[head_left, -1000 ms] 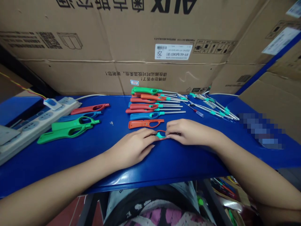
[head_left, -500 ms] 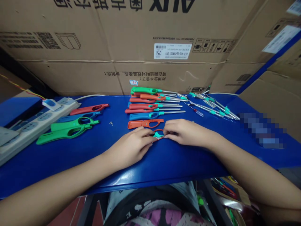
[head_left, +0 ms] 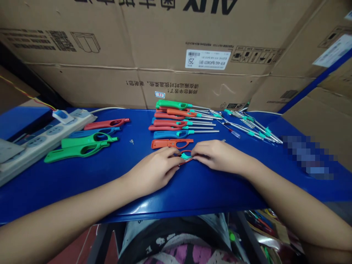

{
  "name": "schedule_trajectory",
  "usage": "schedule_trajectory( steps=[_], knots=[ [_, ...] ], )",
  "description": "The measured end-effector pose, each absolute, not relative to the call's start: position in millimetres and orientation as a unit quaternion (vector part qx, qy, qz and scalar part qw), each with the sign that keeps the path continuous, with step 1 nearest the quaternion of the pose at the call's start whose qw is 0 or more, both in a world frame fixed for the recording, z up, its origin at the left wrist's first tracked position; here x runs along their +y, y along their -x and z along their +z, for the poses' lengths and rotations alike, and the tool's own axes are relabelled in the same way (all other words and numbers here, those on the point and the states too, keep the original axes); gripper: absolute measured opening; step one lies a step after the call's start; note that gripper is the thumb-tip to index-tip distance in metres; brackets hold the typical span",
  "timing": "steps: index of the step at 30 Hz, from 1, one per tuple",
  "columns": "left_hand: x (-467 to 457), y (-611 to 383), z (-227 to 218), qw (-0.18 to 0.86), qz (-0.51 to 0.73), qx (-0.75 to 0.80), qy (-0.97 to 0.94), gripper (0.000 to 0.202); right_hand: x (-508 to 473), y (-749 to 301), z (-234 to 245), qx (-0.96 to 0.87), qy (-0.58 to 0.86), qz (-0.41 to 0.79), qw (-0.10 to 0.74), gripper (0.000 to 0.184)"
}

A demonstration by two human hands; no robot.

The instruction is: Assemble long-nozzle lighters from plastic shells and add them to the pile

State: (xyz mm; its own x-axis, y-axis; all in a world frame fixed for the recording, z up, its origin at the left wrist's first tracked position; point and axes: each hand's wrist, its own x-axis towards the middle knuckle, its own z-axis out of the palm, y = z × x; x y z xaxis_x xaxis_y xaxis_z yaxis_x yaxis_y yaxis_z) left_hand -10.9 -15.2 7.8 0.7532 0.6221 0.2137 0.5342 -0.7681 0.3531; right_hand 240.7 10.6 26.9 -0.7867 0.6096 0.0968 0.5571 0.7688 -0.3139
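At the middle of the blue table, my left hand [head_left: 158, 168] is closed on the left part of an orange lighter shell with a teal trigger piece [head_left: 186, 156] in it. My right hand [head_left: 217, 154] pinches the right end of that same shell. Most of the shell is hidden under my fingers. Just beyond lies an orange shell half [head_left: 162, 143], its hollow inside facing up. Further back, several lighters with metal tubes, among them a blue one [head_left: 172, 134] and a green one [head_left: 172, 104], lie side by side.
Left of my hands are green shells [head_left: 79, 151], a red shell [head_left: 106, 124] and a white power strip [head_left: 46, 135]. Small screws [head_left: 131, 141] lie nearby. To the right are a screwdriver [head_left: 234, 133] and several metal tubes with teal parts [head_left: 264, 131]. Cardboard [head_left: 110, 55] stands behind.
The view has shifted slightly. Both hands stay on the orange shell, with only small finger movement around the teal trigger piece.
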Motion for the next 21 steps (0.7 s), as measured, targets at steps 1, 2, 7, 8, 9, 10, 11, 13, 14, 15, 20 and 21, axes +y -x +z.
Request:
schedule_trajectory(
  steps=[1, 2, 7, 8, 9, 10, 11, 13, 14, 15, 20, 21],
  knots=[
    [-15.1, 10.6, 8.0, 0.138, 0.162, 0.312, -0.926, 0.029, 9.8, -240.5, 27.8, -0.936, 0.311, 0.140, 0.092, 0.016],
    [-15.0, 10.5, 8.1, 0.140, 0.163, 0.313, -0.925, 0.029, 8.9, -240.3, 28.7, -0.936, 0.309, 0.143, 0.088, 0.016],
    [-14.6, 9.7, 6.4, 0.132, 0.162, 0.317, -0.925, 0.029, 5.5, -240.8, 31.5, -0.937, 0.316, 0.131, 0.074, 0.019],
    [-14.7, 9.6, 6.2, 0.129, 0.161, 0.318, -0.925, 0.029, 5.2, -240.9, 31.7, -0.937, 0.316, 0.133, 0.071, 0.019],
    [-14.8, 9.5, 6.2, 0.127, 0.161, 0.318, -0.926, 0.029, 5.0, -240.9, 31.9, -0.937, 0.315, 0.137, 0.068, 0.019],
    [-15.0, 9.6, 6.3, 0.126, 0.161, 0.319, -0.926, 0.029, 4.8, -240.8, 32.1, -0.936, 0.313, 0.143, 0.067, 0.019],
    [-15.3, 9.7, 6.6, 0.126, 0.160, 0.319, -0.926, 0.029, 4.5, -240.7, 32.5, -0.936, 0.312, 0.150, 0.067, 0.019],
    [-15.8, 10.0, 7.4, 0.126, 0.159, 0.321, -0.925, 0.029, 3.9, -240.4, 33.7, -0.933, 0.314, 0.160, 0.068, 0.018],
    [-16.1, 10.3, 7.8, 0.126, 0.158, 0.322, -0.925, 0.029, 3.6, -240.3, 34.5, -0.932, 0.316, 0.164, 0.069, 0.018],
    [-16.3, 10.5, 8.0, 0.126, 0.156, 0.324, -0.925, 0.029, 3.2, -240.3, 35.3, -0.931, 0.317, 0.169, 0.070, 0.018],
    [-17.0, 10.8, 7.2, 0.121, 0.155, 0.324, -0.925, 0.031, 3.3, -240.6, 36.7, -0.925, 0.308, 0.205, 0.089, 0.017],
    [-17.1, 10.7, 6.7, 0.117, 0.156, 0.323, -0.926, 0.031, 3.6, -240.5, 36.3, -0.923, 0.309, 0.212, 0.092, 0.016]
  ],
)
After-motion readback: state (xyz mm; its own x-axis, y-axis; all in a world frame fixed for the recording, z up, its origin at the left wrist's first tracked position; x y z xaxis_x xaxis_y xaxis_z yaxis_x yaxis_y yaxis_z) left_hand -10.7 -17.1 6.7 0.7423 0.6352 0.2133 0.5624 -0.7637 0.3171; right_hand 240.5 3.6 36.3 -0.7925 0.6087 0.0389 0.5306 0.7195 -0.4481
